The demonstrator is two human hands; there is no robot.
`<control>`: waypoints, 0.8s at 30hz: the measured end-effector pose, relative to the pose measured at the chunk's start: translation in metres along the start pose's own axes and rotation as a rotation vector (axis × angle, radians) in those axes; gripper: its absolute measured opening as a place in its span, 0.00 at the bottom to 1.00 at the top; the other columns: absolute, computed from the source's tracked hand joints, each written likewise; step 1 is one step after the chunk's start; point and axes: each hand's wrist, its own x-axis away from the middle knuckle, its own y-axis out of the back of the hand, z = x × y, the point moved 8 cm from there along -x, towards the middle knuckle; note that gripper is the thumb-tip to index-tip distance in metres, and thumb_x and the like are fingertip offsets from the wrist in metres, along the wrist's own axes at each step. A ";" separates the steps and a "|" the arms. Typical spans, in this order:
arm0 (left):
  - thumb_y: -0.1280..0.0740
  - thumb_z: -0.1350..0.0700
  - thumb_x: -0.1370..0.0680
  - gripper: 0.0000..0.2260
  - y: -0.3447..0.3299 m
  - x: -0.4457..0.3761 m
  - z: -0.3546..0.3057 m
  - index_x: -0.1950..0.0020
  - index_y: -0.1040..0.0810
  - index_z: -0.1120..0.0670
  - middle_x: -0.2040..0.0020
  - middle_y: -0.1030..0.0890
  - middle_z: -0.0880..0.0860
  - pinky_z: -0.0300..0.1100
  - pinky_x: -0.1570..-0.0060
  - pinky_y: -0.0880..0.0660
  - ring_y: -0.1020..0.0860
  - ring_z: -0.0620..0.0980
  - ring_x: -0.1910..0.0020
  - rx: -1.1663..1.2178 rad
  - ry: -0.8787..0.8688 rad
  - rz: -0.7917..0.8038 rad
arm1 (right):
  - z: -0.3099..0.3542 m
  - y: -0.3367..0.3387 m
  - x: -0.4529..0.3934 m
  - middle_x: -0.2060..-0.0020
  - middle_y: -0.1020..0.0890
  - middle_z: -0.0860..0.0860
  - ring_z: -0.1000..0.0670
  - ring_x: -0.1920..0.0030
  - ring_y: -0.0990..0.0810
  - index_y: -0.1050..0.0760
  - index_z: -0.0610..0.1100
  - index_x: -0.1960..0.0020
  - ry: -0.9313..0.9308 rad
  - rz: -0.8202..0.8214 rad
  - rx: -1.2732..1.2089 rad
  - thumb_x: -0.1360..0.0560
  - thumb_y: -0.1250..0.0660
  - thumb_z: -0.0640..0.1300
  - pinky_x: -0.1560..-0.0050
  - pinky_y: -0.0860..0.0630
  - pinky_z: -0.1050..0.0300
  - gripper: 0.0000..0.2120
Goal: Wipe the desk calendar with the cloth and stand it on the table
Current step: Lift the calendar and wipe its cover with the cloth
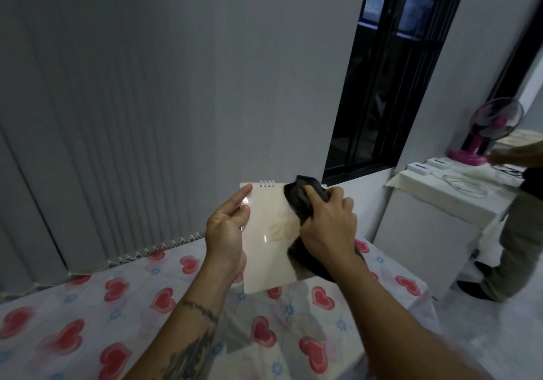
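**Item: desk calendar, held in the air and under the cloth**

Right hand [326, 224]: fingers curled tight round a bunched dark cloth [302, 200], pressing it onto the right part of the calendar's face. Cloth: soft and limp, with a tail hanging below your wrist; it gives no support of its own.

Left hand [226, 229]: thumb lies along the front of the left edge, fingers pass behind; you are pinching the card between them, thumb tip near the top corner.

Desk calendar [264, 232]: pale, glossy cover with a small wire spiral at the top edge. It is held clear above the table [88, 306], tilted back, not resting on anything. Judged light and fairly stiff, but thin enough to flex under a hard wipe. The shine suggests a slick surface, so keep your pinch on the edge and near the spiral, where the binding stiffens it. Bent corners and snagged wire are the likely harms.

Table: covered by a heart-printed sheet, which looks soft and may let the stand rock.

Not legible or not shown:
- The printed numerals on the cover are half covered by the cloth.
- The calendar's back and its folding base are out of sight, so you cannot tell whether it is opened to stand.
- Your left fingers behind the card are hidden.
- The lower right corner is masked by your right forearm and the cloth.
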 end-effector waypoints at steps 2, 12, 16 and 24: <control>0.38 0.66 0.20 0.20 0.000 0.003 0.003 0.51 0.13 0.42 0.35 0.21 0.44 0.40 0.35 0.29 0.26 0.46 0.32 0.008 0.016 -0.001 | 0.000 -0.001 0.004 0.37 0.34 0.45 0.44 0.43 0.34 0.38 0.56 0.28 -0.011 0.001 -0.004 0.25 0.38 0.48 0.41 0.32 0.48 0.26; 0.40 0.66 0.20 0.20 0.005 -0.008 0.001 0.48 0.14 0.46 0.36 0.18 0.52 0.49 0.32 0.28 0.23 0.50 0.36 0.073 0.053 -0.018 | 0.034 -0.006 0.051 0.39 0.29 0.45 0.45 0.48 0.31 0.30 0.53 0.32 0.431 0.012 -0.101 0.28 0.35 0.48 0.52 0.28 0.50 0.25; 0.39 0.66 0.20 0.19 0.006 -0.006 -0.003 0.49 0.13 0.45 0.39 0.17 0.54 0.51 0.38 0.24 0.19 0.50 0.44 0.074 0.078 -0.011 | -0.011 -0.006 0.034 0.38 0.30 0.44 0.44 0.44 0.32 0.31 0.51 0.30 0.182 -0.032 -0.157 0.27 0.35 0.42 0.46 0.26 0.46 0.25; 0.40 0.66 0.20 0.19 -0.022 -0.008 0.004 0.47 0.14 0.47 0.38 0.17 0.56 0.48 0.40 0.22 0.19 0.51 0.41 0.087 0.088 0.042 | 0.029 -0.002 0.044 0.37 0.31 0.44 0.44 0.44 0.32 0.33 0.52 0.30 0.287 -0.048 -0.200 0.29 0.36 0.44 0.47 0.27 0.48 0.27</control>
